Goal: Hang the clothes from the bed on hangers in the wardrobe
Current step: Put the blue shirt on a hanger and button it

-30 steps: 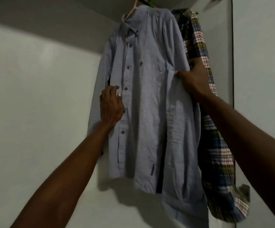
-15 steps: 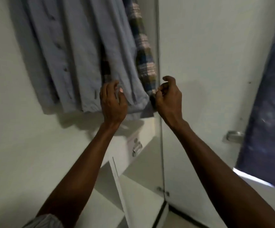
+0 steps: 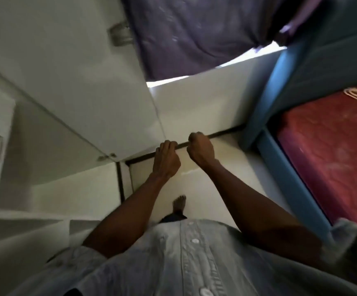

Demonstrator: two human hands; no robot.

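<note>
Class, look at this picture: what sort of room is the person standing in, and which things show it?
Most likely a bedroom: a bed with a red cover, a white wardrobe door with a metal handle, and a dark curtain.

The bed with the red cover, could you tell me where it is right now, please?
In the head view the bed lies along the right edge, inside a blue frame, to the right of the right hand.
</note>
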